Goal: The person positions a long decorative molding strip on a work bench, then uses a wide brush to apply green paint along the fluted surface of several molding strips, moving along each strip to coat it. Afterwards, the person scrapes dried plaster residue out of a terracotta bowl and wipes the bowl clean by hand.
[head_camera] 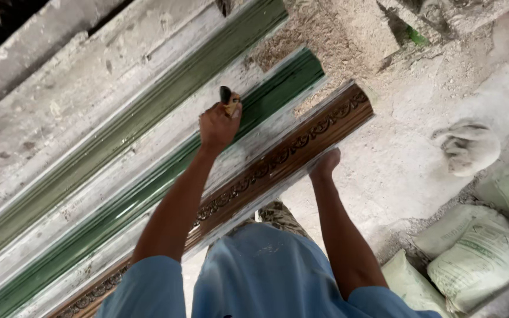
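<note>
Brush (pixel 227 97) half-hidden in left hand (pixel 218 125)

The person wears a light blue short-sleeved shirt (pixel 266 271), its cloth smooth with faint creases, filling the view at 6 o'clock. Both sleeves end above the elbows, leaving the forearms bare. Below the shirt, toward 12 o'clock of it, a patch of patterned grey-brown trousers (pixel 281 217) shows. Both hands are bare: no gloves

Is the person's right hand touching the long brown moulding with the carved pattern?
Touching. In the head view, the right hand rests against the lower edge of the long brown carved moulding, its fingers curled under that edge with no gap visible between them.
</note>
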